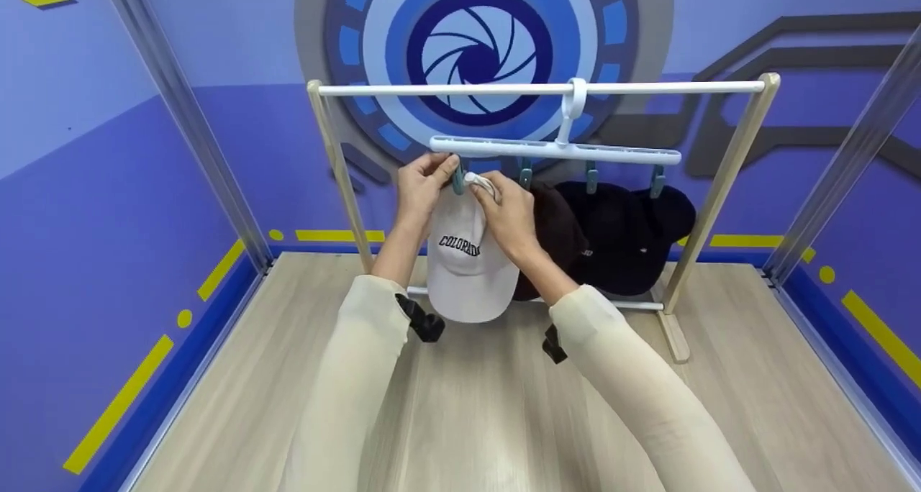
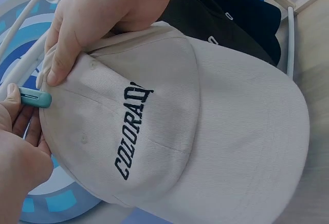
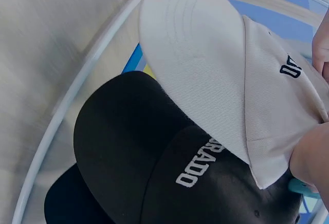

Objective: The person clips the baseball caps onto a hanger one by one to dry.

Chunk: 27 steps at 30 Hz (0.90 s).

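A white baseball cap [image 1: 478, 280] with dark "COLORADO" lettering hangs brim down under the left part of a white hanger [image 1: 496, 147]. My right hand [image 1: 507, 211] pinches the top of its crown. Just left of it, my left hand [image 1: 423, 190] pinches a teal clip [image 2: 37, 98] between thumb and fingers. The clip's end overlaps the cap's crown edge in the left wrist view. A dark brown cap [image 3: 128, 116] with white lettering hangs behind the white one, partly covered by it.
A black cap [image 1: 611, 254] hangs farther right, below more teal clips [image 1: 591, 178]. The hanger hooks over the white rail [image 1: 446, 89] of a wooden-legged rack [image 1: 719, 197]. This rack stands on a wood-grain tabletop [image 1: 475, 406], before a patterned blue wall.
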Motion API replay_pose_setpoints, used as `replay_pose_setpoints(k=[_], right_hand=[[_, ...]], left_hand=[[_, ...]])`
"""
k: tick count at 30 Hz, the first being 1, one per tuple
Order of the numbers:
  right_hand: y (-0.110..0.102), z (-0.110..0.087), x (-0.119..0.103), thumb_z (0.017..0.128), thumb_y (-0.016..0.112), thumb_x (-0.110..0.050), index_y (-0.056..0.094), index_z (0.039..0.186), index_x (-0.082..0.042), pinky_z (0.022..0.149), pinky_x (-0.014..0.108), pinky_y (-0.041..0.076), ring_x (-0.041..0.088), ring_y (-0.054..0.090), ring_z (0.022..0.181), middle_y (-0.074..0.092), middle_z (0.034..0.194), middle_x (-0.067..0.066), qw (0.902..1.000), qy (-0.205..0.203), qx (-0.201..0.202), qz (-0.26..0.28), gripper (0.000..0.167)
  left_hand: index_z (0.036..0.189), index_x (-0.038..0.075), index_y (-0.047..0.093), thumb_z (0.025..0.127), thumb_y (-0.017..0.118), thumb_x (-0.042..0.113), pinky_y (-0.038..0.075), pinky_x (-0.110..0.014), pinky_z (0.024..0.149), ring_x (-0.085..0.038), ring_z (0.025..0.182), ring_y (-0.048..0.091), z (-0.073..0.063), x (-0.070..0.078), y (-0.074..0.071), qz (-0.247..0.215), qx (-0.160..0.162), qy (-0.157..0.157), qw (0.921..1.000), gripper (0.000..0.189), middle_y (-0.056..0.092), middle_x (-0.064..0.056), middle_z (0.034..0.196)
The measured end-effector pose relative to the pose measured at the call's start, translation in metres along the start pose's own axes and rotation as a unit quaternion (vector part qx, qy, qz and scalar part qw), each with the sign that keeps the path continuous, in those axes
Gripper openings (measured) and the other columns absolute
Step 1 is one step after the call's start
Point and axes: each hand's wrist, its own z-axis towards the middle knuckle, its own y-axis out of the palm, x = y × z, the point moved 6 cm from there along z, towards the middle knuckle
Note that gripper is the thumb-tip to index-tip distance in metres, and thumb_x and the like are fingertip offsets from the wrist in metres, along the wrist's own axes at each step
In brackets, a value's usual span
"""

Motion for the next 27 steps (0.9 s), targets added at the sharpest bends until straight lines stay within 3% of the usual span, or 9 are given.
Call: replay_pose_setpoints(k=[4,9,12,16,22,27], right_hand=[[-0.001,-0.002,0.003,0.097,0.071,-0.027,0.077,0.105,-0.011,0.086,0.035,0.051,0.019,0.068,0.095,0.076,0.104,0.004,0.9999,0.012,-0.001,0.011,0.019],[-0.004,-0.002,0.004,0.097,0.070,-0.028,0.076,0.106,-0.011,0.085,0.035,0.050,0.019,0.066,0.094,0.075,0.104,0.004,0.9993,0.025,-0.006,0.026,0.020],[-0.005,-0.002,0.003,0.099,0.068,-0.028,0.073,0.111,-0.009,0.086,0.035,0.051,0.019,0.065,0.096,0.074,0.107,0.006,0.9990,0.026,-0.016,0.033,0.023],[-0.003,-0.002,-0.001,0.102,0.064,-0.030,0.066,0.120,-0.008,0.088,0.035,0.051,0.020,0.064,0.101,0.071,0.115,0.008,0.9983,0.022,-0.041,0.034,0.029],[-0.001,-0.007,-0.003,0.101,0.065,-0.024,0.062,0.130,-0.006,0.095,0.038,0.051,0.023,0.064,0.110,0.068,0.125,0.011,0.9972,0.016,-0.072,0.009,0.033],[-0.001,-0.022,-0.004,0.102,0.063,-0.023,0.054,0.144,-0.005,0.106,0.044,0.046,0.029,0.058,0.126,0.061,0.136,0.015,0.9925,-0.020,-0.117,-0.028,0.047]], left_hand=[[0.110,-0.007,0.074,0.093,0.075,0.012,0.057,-0.030,0.087,-0.013,0.088,0.066,-0.002,-0.001,0.001,0.006,-0.005,0.010,0.9999,0.025,0.072,-0.010,0.096],[0.113,-0.004,0.073,0.093,0.076,0.016,0.053,-0.027,0.086,-0.015,0.094,0.065,-0.005,0.001,0.003,0.031,-0.035,0.026,0.9986,0.029,0.072,-0.012,0.104],[0.116,-0.004,0.073,0.093,0.076,0.018,0.052,-0.026,0.086,-0.016,0.098,0.064,-0.005,0.001,0.003,0.032,-0.048,0.026,0.9980,0.032,0.072,-0.013,0.109],[0.119,-0.004,0.072,0.094,0.075,0.020,0.051,-0.026,0.087,-0.017,0.099,0.065,-0.005,0.000,0.001,0.036,-0.043,0.023,0.9981,0.034,0.073,-0.013,0.111],[0.121,-0.002,0.071,0.096,0.073,0.021,0.052,-0.028,0.090,-0.019,0.104,0.067,-0.009,-0.001,-0.003,0.054,-0.038,0.032,0.9973,0.035,0.072,-0.014,0.114],[0.123,-0.005,0.069,0.097,0.072,0.017,0.053,-0.030,0.095,-0.023,0.110,0.067,-0.013,-0.003,-0.009,0.055,-0.043,0.046,0.9965,0.035,0.071,-0.017,0.118]])
